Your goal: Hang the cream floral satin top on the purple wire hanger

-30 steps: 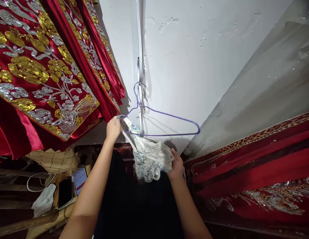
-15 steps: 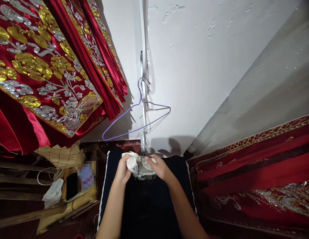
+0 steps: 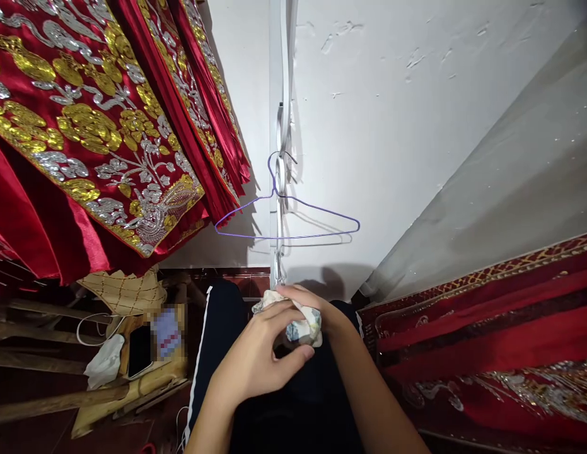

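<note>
A small white cloth with a blue-grey print (image 3: 303, 328) is bunched into a ball over my lap in black trousers (image 3: 227, 328). My left hand (image 3: 258, 356) curls round its near side, thumb under it. My right hand (image 3: 316, 302) wraps over its top and far side, fingers closed, partly hidden by the cloth. Above them a purple wire hanger (image 3: 287, 219) hangs bare from a hook on the white wall, clear of both hands.
Red garments with gold and silver embroidery (image 3: 99, 126) hang at the upper left. More red embroidered fabric (image 3: 487, 328) lies at the right. At the lower left a wooden bench holds a black phone (image 3: 139, 350), a crumpled white tissue (image 3: 104, 369) and a white cable.
The cloth has come off the hanger and down to my lap, gathered from a loose drape into a tight ball. The hanger swung and now hangs level and bare.
</note>
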Demonstrator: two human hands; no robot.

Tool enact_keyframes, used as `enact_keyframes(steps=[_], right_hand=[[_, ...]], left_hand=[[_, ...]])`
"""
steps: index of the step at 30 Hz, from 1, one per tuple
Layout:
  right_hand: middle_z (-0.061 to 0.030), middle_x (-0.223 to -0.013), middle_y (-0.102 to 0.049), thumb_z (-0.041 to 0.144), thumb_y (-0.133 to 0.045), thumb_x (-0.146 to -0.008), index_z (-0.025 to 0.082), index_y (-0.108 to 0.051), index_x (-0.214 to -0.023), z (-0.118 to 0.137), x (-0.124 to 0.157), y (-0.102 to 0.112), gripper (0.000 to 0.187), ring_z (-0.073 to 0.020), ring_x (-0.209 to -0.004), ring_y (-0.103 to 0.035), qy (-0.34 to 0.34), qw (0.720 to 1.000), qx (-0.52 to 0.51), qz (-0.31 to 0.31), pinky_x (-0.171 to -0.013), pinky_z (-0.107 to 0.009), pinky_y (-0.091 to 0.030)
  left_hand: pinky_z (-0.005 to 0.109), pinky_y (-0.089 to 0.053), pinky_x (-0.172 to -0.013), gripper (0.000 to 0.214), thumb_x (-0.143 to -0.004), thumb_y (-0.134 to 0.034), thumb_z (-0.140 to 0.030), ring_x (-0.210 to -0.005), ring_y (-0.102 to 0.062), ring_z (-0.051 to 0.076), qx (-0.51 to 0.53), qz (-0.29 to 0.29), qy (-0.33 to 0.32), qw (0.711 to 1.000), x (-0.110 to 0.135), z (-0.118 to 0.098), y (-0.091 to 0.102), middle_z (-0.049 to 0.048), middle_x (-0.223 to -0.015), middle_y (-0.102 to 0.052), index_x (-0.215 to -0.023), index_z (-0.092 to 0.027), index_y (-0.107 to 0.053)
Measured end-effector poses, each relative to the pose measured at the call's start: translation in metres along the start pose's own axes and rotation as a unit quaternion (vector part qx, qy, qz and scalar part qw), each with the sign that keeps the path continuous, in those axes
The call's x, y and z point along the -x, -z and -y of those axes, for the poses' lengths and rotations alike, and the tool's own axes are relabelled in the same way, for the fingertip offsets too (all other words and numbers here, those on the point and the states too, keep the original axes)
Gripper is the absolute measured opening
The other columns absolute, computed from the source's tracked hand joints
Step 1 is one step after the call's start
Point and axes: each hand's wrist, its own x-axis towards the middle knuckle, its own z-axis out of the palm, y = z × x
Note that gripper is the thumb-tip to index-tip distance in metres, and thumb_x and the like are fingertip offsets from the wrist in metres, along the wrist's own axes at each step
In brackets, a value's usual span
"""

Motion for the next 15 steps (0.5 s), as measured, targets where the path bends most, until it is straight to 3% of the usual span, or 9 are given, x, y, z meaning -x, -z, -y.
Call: enact_keyframes(steps=[2, 4, 6, 7, 9, 10, 12, 13, 15], right_hand=[[-0.0048, -0.087, -0.071, 0.043, -0.079, -0.077, 0.021, -0.076, -0.086, 0.013, -0.003, 0.005, 0.024, -0.0161, -0.073, -0.064, -0.037, 0.999, -0.02, 0.021, -0.063, -0.025, -0.051], [-0.0034, -0.085, -0.071, 0.033, -0.079, -0.075, 0.019, -0.077, -0.088, 0.027, -0.007, 0.007, 0.019, -0.0134, -0.069, -0.062, -0.054, 0.995, -0.06, 0.065, -0.06, -0.022, -0.049], [-0.0026, -0.081, -0.07, 0.026, -0.076, -0.074, 0.018, -0.077, -0.093, 0.041, -0.008, 0.006, 0.021, -0.0128, -0.065, -0.062, -0.055, 0.989, -0.08, 0.108, -0.06, -0.022, -0.049], [-0.0024, -0.081, -0.071, 0.023, -0.075, -0.073, 0.019, -0.077, -0.096, 0.048, -0.007, 0.005, 0.024, -0.0131, -0.064, -0.062, -0.058, 0.987, -0.083, 0.124, -0.061, -0.022, -0.05], [-0.0029, -0.083, -0.072, 0.019, -0.074, -0.069, 0.018, -0.078, -0.1, 0.062, -0.003, 0.003, 0.031, -0.0144, -0.069, -0.065, -0.059, 0.982, -0.063, 0.166, -0.066, -0.023, -0.051], [-0.0036, -0.086, -0.073, 0.019, -0.074, -0.068, 0.018, -0.078, -0.1, 0.07, 0.001, 0.003, 0.032, -0.015, -0.072, -0.065, -0.048, 0.979, -0.041, 0.196, -0.068, -0.023, -0.052], [-0.0054, -0.094, -0.074, 0.02, -0.075, -0.067, 0.017, -0.079, -0.102, 0.085, 0.009, 0.007, 0.036, -0.0165, -0.078, -0.066, -0.001, 0.969, 0.023, 0.246, -0.069, -0.024, -0.051], [-0.0059, -0.097, -0.074, 0.02, -0.075, -0.067, 0.016, -0.078, -0.106, 0.091, 0.013, 0.011, 0.039, -0.0162, -0.076, -0.065, 0.03, 0.968, 0.062, 0.241, -0.068, -0.025, -0.051], [-0.0036, -0.089, -0.072, 0.018, -0.071, -0.069, 0.018, -0.075, -0.113, 0.1, 0.017, 0.022, 0.044, -0.0117, -0.06, -0.058, 0.097, 0.978, 0.127, 0.131, -0.057, -0.024, -0.046]], left_hand=[[0.044, -0.044, -0.106, 0.023, -0.09, -0.068, -0.03, -0.118, -0.06, 0.03, -0.035, -0.032, -0.02, 0.999, -0.003, 0.008, 0.008, 0.0072, -0.12, -0.07, -0.113, -0.03, -0.071], [0.044, -0.044, -0.105, 0.024, -0.092, -0.064, -0.03, -0.119, -0.06, 0.029, -0.05, -0.11, -0.025, 0.992, -0.009, 0.022, 0.014, 0.0082, -0.119, -0.068, -0.116, -0.029, -0.068], [0.044, -0.043, -0.108, 0.044, -0.09, -0.067, -0.031, -0.127, -0.056, 0.029, -0.043, -0.186, -0.023, 0.981, -0.016, 0.039, 0.02, 0.0099, -0.131, -0.062, -0.133, -0.029, -0.057], [0.044, -0.041, -0.11, 0.06, -0.087, -0.071, -0.032, -0.132, -0.052, 0.03, -0.03, -0.197, -0.024, 0.98, -0.02, 0.046, 0.023, 0.0112, -0.138, -0.057, -0.142, -0.028, -0.048], [0.042, -0.043, -0.108, 0.079, -0.081, -0.077, -0.034, -0.132, -0.052, 0.032, 0.006, -0.128, -0.024, 0.991, -0.027, 0.057, 0.028, 0.0129, -0.141, -0.055, -0.149, -0.026, -0.039], [0.039, -0.046, -0.102, 0.073, -0.079, -0.078, -0.035, -0.125, -0.057, 0.031, 0.023, -0.059, -0.021, 0.998, -0.029, 0.061, 0.032, 0.0119, -0.133, -0.06, -0.144, -0.024, -0.046], [0.031, -0.05, -0.085, 0.042, -0.083, -0.075, -0.038, -0.098, -0.065, 0.026, 0.027, 0.073, -0.003, 0.997, -0.032, 0.068, 0.039, 0.0066, -0.105, -0.07, -0.119, -0.019, -0.066], [0.029, -0.048, -0.077, 0.028, -0.086, -0.071, -0.039, -0.085, -0.064, 0.022, 0.014, 0.112, 0.01, 0.994, -0.032, 0.071, 0.043, 0.004, -0.092, -0.07, -0.105, -0.018, -0.07], [0.026, -0.042, -0.068, 0.025, -0.09, -0.065, -0.041, -0.072, -0.057, 0.017, -0.033, 0.126, 0.035, 0.991, -0.028, 0.076, 0.054, 0.0008, -0.077, -0.065, -0.085, -0.017, -0.069]])
